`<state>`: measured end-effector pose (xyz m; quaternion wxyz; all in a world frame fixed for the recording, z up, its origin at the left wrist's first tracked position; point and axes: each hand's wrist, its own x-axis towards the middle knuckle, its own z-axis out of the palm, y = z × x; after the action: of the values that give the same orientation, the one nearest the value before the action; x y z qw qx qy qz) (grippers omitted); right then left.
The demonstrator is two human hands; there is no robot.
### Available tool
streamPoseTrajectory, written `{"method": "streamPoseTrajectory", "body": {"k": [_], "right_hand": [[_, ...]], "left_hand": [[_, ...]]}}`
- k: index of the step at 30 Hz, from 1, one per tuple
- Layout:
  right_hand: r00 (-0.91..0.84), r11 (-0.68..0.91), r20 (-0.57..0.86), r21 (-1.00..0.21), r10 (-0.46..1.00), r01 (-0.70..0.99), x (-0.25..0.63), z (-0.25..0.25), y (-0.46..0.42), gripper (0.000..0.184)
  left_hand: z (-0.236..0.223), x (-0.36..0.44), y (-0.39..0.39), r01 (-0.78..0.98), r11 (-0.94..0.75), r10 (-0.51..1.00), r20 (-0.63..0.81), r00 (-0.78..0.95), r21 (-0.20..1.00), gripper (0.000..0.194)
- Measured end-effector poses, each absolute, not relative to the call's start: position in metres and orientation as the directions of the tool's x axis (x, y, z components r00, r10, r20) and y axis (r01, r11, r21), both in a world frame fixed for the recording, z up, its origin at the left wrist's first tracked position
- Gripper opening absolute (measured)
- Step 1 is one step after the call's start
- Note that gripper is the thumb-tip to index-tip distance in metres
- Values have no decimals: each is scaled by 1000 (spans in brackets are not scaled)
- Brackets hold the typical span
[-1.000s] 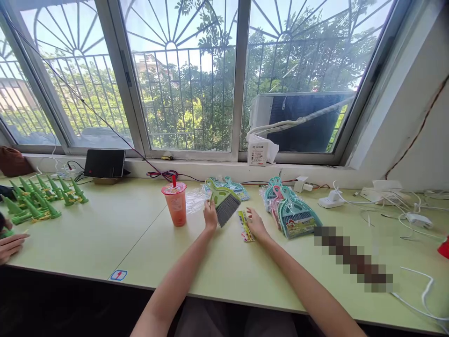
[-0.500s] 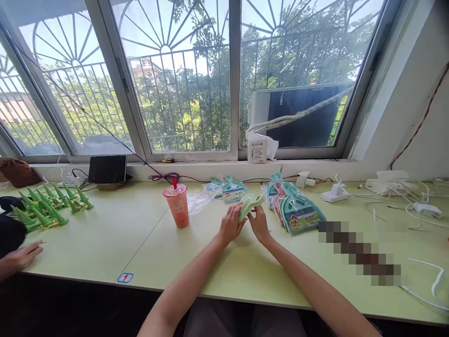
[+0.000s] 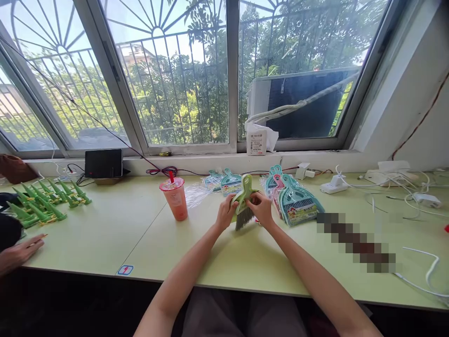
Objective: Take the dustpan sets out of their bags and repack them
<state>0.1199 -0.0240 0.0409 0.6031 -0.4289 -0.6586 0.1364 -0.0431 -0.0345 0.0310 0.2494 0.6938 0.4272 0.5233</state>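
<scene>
Both hands (image 3: 226, 211): gripped green brush (image 3: 242, 201), twelve o'clock.
Brush: seemed in adjusting step.
Grip: steadiness seemed needed next.

A long, pale green table (image 3: 87, 243) runs along a white windowsill (image 3: 205, 164) beneath grey-framed windows (image 3: 232, 79), a white wall (image 3: 428, 112) at the right. Bright daylight comes through them. Outside are a barred fence (image 3: 157, 32), leafy trees (image 3: 210, 89) and an air-conditioner unit (image 3: 305, 110). Under the table is dark.
</scene>
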Motion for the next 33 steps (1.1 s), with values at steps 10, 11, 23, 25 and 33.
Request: {"method": "streamPoseTrajectory", "body": {"k": [10, 11, 23, 25, 33], "right_hand": [[99, 329, 496, -699, 862, 635, 136, 60, -30, 28], [100, 248, 474, -616, 875, 748, 138, 60, -29, 26], [-64, 155, 293, -297, 954, 942, 143, 15, -5, 22], [-126, 230, 373, -250, 919, 941, 150, 11, 0, 21], [-220, 284, 327, -161, 919, 945, 151, -5, 7, 16]], "left_hand": [[24, -145, 26, 471, 4, 803, 278, -528, 882, 31], [22, -151, 27, 503, 34, 841, 247, -481, 864, 28], [12, -134, 11, 953, 76, 954, 256, -154, 292, 25], [12, -133, 11, 958, 78, 965, 221, -142, 276, 27], [7, -128, 18, 934, 42, 989, 117, -89, 355, 15]]}}
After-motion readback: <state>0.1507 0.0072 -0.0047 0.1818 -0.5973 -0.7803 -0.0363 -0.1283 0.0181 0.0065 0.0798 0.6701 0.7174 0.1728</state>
